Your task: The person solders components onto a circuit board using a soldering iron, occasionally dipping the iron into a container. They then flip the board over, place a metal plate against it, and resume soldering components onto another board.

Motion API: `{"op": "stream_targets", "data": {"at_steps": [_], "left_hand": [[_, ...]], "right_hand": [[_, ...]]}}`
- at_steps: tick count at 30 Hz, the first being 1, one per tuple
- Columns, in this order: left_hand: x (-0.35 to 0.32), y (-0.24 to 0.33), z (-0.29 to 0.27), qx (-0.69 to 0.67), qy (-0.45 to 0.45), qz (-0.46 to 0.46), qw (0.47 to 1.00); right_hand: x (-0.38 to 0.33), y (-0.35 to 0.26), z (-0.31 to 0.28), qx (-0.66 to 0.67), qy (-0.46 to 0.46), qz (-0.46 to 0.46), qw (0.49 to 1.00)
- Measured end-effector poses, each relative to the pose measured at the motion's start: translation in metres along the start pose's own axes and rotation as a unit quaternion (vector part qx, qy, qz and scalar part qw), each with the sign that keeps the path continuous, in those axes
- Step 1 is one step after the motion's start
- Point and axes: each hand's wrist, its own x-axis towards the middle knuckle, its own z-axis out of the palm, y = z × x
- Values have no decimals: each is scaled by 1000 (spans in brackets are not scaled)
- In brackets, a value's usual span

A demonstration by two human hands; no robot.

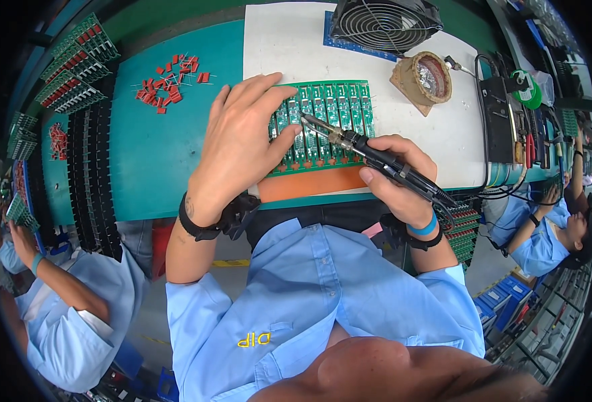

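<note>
A green circuit board panel (pixel 358 114), split into several narrow strips, lies in front of me, its near side by an orange strip (pixel 316 186). My left hand (pixel 239 134) rests over the panel's left end, fingers apart, with thumb and forefinger against the board. In my right hand (pixel 403 174) is a black soldering iron (pixel 386 163) with a wire feed tube at its front. Its metal tip points left and reaches the strips near my left thumb. Whether the tip touches the board I cannot tell.
Loose red components (pixel 168 84) are heaped on the green mat at left, beside black racks (pixel 89 174). A black fan (pixel 386 25) stands at the back. Right of the panel sits a round pot (pixel 429 79) with solder scraps, near hand tools (pixel 527 144) and cables. Co-workers sit on both sides.
</note>
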Motion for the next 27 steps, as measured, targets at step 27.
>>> {"op": "stream_targets", "data": {"at_steps": [27], "left_hand": [[-12,-7,-8,19,4,-8,1000]], "right_hand": [[7,1,7,-32,-33,-64,997]]}}
